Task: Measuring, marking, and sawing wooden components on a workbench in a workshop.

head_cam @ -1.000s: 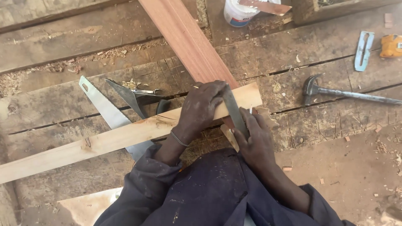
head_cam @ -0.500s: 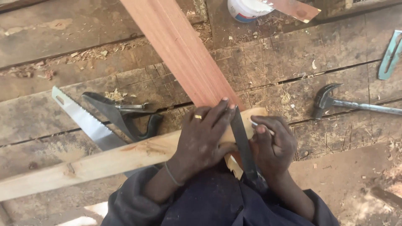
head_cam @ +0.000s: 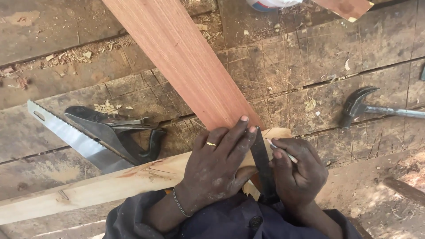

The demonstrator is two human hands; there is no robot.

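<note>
While the pale wooden batten (head_cam: 110, 183) runs in from the far left, a handsaw (head_cam: 73, 137) lies beyond it, well left of the grip, its dark handle (head_cam: 133, 137) pointing toward the hands. Left hand (head_cam: 217, 166): pressed flat, fingers spread, on the batten and on the blade of a dark try square (head_cam: 262, 166), pinning both. Just above its fingertips, a reddish plank (head_cam: 186, 66) slopes away under the batten's end. Right hand (head_cam: 299, 175): closed around a slim pencil (head_cam: 281, 150), whose tip meets the batten just beside the square's edge. Farther right, well apart from the grip, a claw hammer (head_cam: 367, 106) rests on the scored plank bench (head_cam: 310, 57). Both forearms emerge from dark sleeves (head_cam: 221, 221) at the near edge.
</note>
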